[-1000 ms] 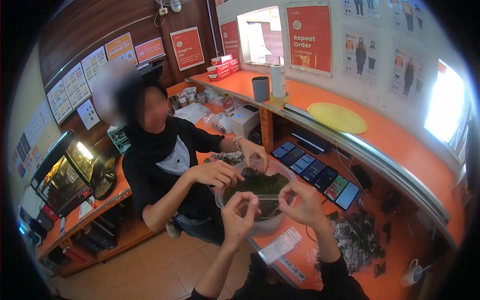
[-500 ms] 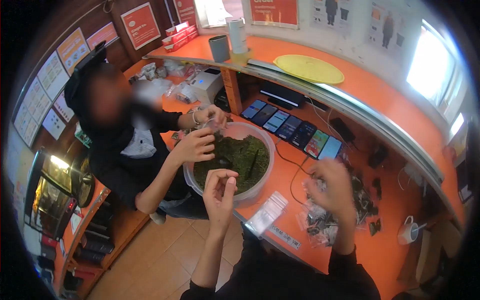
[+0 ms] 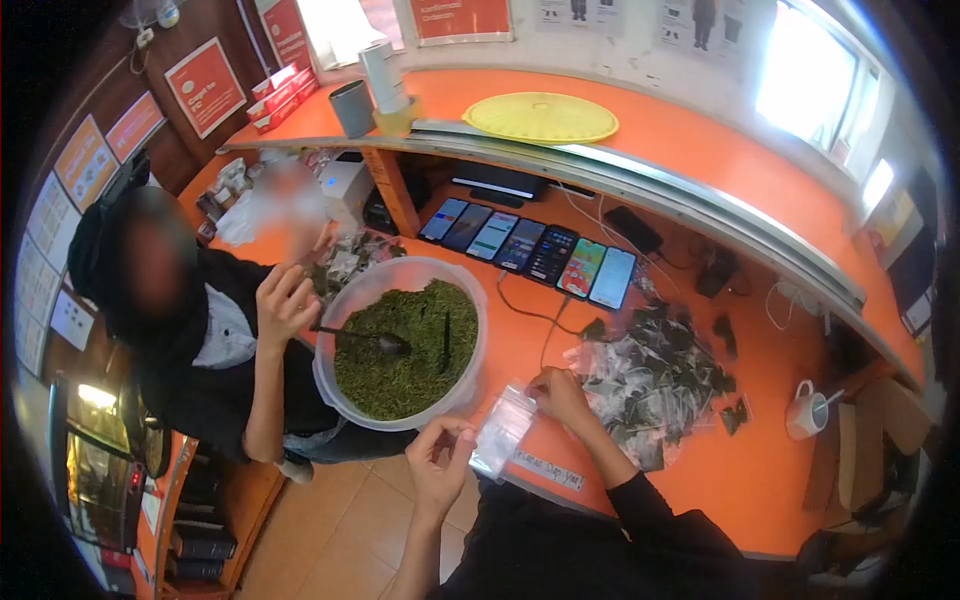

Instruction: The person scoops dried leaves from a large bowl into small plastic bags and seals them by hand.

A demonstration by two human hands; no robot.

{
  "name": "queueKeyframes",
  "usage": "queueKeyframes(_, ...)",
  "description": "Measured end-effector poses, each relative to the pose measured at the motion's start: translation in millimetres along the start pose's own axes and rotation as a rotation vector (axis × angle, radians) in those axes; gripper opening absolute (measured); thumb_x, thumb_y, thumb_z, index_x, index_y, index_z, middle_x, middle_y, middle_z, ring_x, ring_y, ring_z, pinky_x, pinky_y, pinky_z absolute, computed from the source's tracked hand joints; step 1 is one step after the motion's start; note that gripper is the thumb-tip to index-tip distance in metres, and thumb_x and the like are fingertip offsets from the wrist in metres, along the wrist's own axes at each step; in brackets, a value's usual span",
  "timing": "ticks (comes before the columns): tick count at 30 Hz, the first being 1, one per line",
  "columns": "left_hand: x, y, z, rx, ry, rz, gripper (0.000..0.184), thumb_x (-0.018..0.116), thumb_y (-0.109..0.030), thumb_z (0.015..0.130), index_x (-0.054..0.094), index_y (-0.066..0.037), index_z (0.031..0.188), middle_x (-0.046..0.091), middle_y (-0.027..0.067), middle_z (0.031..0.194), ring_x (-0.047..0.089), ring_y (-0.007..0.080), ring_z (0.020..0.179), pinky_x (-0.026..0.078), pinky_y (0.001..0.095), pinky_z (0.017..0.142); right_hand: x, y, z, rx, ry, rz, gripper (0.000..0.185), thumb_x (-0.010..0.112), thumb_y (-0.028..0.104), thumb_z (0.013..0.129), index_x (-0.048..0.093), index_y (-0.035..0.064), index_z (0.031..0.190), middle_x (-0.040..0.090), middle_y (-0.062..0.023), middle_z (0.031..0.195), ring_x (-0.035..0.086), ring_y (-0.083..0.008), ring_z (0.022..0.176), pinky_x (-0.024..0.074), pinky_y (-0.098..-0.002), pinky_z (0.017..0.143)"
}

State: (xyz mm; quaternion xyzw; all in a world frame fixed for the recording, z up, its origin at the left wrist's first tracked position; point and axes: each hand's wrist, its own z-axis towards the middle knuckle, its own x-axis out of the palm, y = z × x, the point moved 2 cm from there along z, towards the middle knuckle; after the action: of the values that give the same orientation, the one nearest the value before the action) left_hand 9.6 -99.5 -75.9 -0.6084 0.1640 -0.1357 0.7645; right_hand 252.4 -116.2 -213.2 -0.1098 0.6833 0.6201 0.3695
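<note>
My left hand (image 3: pixel 440 462) is in front of the tub, its fingers curled into a pinch; anything between them is too small to make out. At the top edge of a stack of clear zip bags (image 3: pixel 503 432), my right hand (image 3: pixel 562 396) has its fingers closed on a bag. The stack lies at the counter's near edge, between my hands. Beyond my left hand stands a clear plastic tub (image 3: pixel 480 335) of chopped green leafy material (image 3: pixel 400 385). A black spoon (image 3: pixel 385 343) lies in it, along with another dark utensil (image 3: pixel 446 338).
Many filled small bags (image 3: pixel 650 385) are heaped right of my right hand. Several phones (image 3: pixel 520 245) lie in a row behind, with cables. A co-worker's hand (image 3: pixel 288 300) is raised left of the tub. A white mug (image 3: pixel 803 412) stands right; a yellow lid (image 3: pixel 540 117) is on the shelf.
My right hand has moved left from above the filled bags down to the zip-bag stack. The co-worker's hands have moved back from over the tub, and the spoon shows. The view has shifted right.
</note>
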Motion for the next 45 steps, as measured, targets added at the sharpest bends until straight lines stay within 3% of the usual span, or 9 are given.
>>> queueKeyframes(7, 32.0, 4.4, 2.7, -0.036, 0.154, 0.127, 0.017, 0.064, -0.009, 0.093, 0.068, -0.004, 0.108, 0.06, -0.001, 0.065, 0.054, 0.0034, 0.059, 0.039, 0.0205, 0.055, -29.9, 13.4, -3.6, -0.095, -0.138, 0.069, 0.018, 0.069, 0.009, 0.074, 0.077, 0.0087, 0.09, 0.071, -0.0103, 0.078, 0.069, -0.0243, 0.069, 0.0542, -0.0368, 0.065)
queueKeyframes(10, 43.4, 2.3, 8.0, -0.203, 0.217, 0.003, 0.023, 0.059, -0.012, 0.098, 0.064, -0.003, 0.118, 0.062, -0.0002, 0.071, 0.056, 0.0052, 0.064, 0.041, 0.0217, 0.056, -64.8, 59.5, -15.1, -0.159, 0.014, 0.182, 0.017, 0.075, 0.013, 0.076, 0.075, 0.0084, 0.092, 0.068, -0.0069, 0.073, 0.063, -0.0164, 0.064, 0.0491, -0.0312, 0.061)
queueKeyframes(16, 47.9, 28.4, 18.1, -0.001, 0.187, -0.02, 0.021, 0.057, -0.012, 0.1, 0.055, -0.003, 0.118, 0.061, 0.0016, 0.08, 0.054, 0.0055, 0.064, 0.04, 0.0205, 0.055, -88.0, 109.4, -43.2, -0.299, 0.283, 0.418, 0.013, 0.074, 0.021, 0.086, 0.073, 0.0082, 0.089, 0.063, -0.0032, 0.068, 0.056, -0.0097, 0.063, 0.0446, -0.0283, 0.059)
queueKeyframes(22, 58.4, -14.4, 12.3, -0.028, 0.053, 0.121, 0.014, 0.069, -0.011, 0.09, 0.06, 0.0, 0.091, 0.059, 0.0053, 0.077, 0.052, 0.0075, 0.061, 0.043, 0.0244, 0.055, -89.7, 113.7, -48.2, -0.351, 0.277, 0.359, 0.017, 0.073, 0.019, 0.086, 0.067, 0.0036, 0.086, 0.062, -0.0049, 0.071, 0.057, -0.0131, 0.062, 0.0448, -0.0293, 0.058)
queueKeyframes(25, 50.9, -8.2, 14.1, 0.151, 0.184, 0.395, 0.015, 0.069, -0.013, 0.09, 0.064, 0.001, 0.087, 0.058, 0.0071, 0.073, 0.054, 0.0112, 0.058, 0.043, 0.0279, 0.053, -88.9, 119.7, -48.5, -0.403, 0.245, 0.378, 0.018, 0.072, 0.018, 0.086, 0.064, 0.0015, 0.083, 0.059, -0.0072, 0.073, 0.056, -0.0166, 0.062, 0.044, -0.0305, 0.058)
queueKeyframes(31, 40.5, 6.5, 10.8, 0.139, 0.256, 0.271, 0.016, 0.068, -0.017, 0.088, 0.068, 0.0, 0.087, 0.064, 0.0106, 0.073, 0.059, 0.0189, 0.055, 0.045, 0.0324, 0.051, -86.2, 117.3, -49.4, -0.398, 0.31, 0.4, 0.007, 0.072, 0.006, 0.077, 0.067, 0.0023, 0.081, 0.061, -0.003, 0.074, 0.056, -0.0118, 0.06, 0.0431, -0.0273, 0.054)
queueKeyframes(38, 33.2, 10.4, 3.9, 0.14, 0.105, 0.587, 0.022, 0.068, -0.013, 0.08, 0.068, 0.001, 0.098, 0.066, 0.0125, 0.067, 0.066, 0.0224, 0.061, 0.051, 0.0344, 0.056, -75.2, 122.6, -54.3, -0.388, -0.267, 0.118, 0.009, 0.072, 0.007, 0.074, 0.066, 0.0035, 0.078, 0.057, -0.0059, 0.069, 0.06, -0.0161, 0.058, 0.0475, -0.0296, 0.053)
queueKeyframes(40, 33.4, -3.9, 2.8, 0.051, 0.067, 0.684, 0.043, 0.071, -0.011, 0.077, 0.064, -0.001, 0.118, 0.07, 0.0154, 0.088, 0.067, 0.0213, 0.066, 0.053, 0.034, 0.057, -81.9, 130.9, -50.7, -0.396, -0.277, 0.09, 0.009, 0.073, 0.007, 0.073, 0.067, 0.0035, 0.08, 0.058, -0.0062, 0.069, 0.062, -0.0169, 0.061, 0.0497, -0.0298, 0.055)
queueKeyframes(45, 39.7, -44.9, -2.8, 0.293, -0.08, 0.532, 0.052, 0.074, -0.01, 0.075, 0.058, 0.0, 0.124, 0.064, 0.0194, 0.115, 0.068, 0.0203, 0.073, 0.055, 0.0321, 0.06, -99.4, 151.5, -52.3, -0.522, -0.197, 0.217, 0.014, 0.071, 0.0, 0.076, 0.072, 0.0025, 0.09, 0.065, -0.0087, 0.078, 0.067, -0.0209, 0.071, 0.0533, -0.0299, 0.062)
